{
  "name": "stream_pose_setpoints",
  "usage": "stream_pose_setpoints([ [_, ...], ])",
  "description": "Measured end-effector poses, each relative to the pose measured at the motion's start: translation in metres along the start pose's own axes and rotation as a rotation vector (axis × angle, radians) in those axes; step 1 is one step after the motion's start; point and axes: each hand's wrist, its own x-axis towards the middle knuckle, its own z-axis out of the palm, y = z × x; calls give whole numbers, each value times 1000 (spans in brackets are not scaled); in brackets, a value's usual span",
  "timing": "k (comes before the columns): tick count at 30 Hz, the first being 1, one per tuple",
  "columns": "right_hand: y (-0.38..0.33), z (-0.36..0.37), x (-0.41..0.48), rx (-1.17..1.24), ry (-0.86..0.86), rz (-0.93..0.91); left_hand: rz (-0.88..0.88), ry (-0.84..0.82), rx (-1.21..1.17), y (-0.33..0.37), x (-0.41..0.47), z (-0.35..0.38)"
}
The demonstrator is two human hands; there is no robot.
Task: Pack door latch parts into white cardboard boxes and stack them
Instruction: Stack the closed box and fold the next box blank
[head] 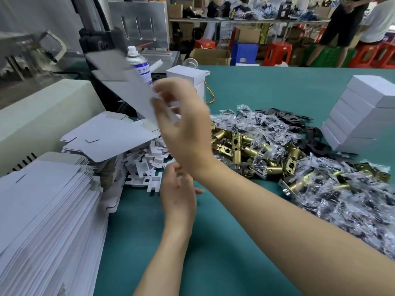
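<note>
The right hand [181, 124] is raised above the bench [213, 242], its forearm coming in from the lower right and crossing over the left wrist; the palm faces left and the fingers fan upward; its grip is pinched on the lower edge of a flat box blank [126, 82], which slants up and to the left in the air, smeared by motion blur; the exact finger contact is hard to make out. The left hand [177, 193] sits lower, just under the right wrist, with its forearm rising from the bottom edge; the palm is turned up and inward, the fingers loose and apart; its grip holds nothing. To the left lies a tall stack of flat blanks [42, 210], with a second, smaller stack [111, 135] behind it; white card inserts [147, 167] are heaped between that stack and the left hand. To the right of the hands, brass latches [239, 146] lie in a pile on the bench, with black plates [299, 124] beyond them and clear bagged parts [352, 199] spread toward the right edge. A stack of closed white boxes [363, 112] stands at the far right; a spray can [139, 65] stands upright behind the held blank.
</note>
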Motion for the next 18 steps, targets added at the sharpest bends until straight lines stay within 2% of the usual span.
stream_pose_setpoints([
  [3, 5, -53, -7, 190, 100, 268, 20, 81, -65, -3, 5, -3],
  [5, 13, -87, -20, 335, 126, 543, 31, 112, -84, 0, 6, -2],
  [7, 19, -116, -43, 369, 76, 817, 84, 123, -89, 2, 5, -3],
  [9, 25, -134, -70, 263, -44, 1000, 195, 104, -27, 6, -1, -4],
  [11, 30, -143, -91, 242, -129, 1117, 323, 35, 75, 5, -7, -5],
  [14, 34, -148, -108, 338, -118, 1222, 373, -110, 233, 2, -15, -1],
  [18, 34, -152, -118, 411, -98, 1208, 488, -217, 540, -5, -19, -1],
])
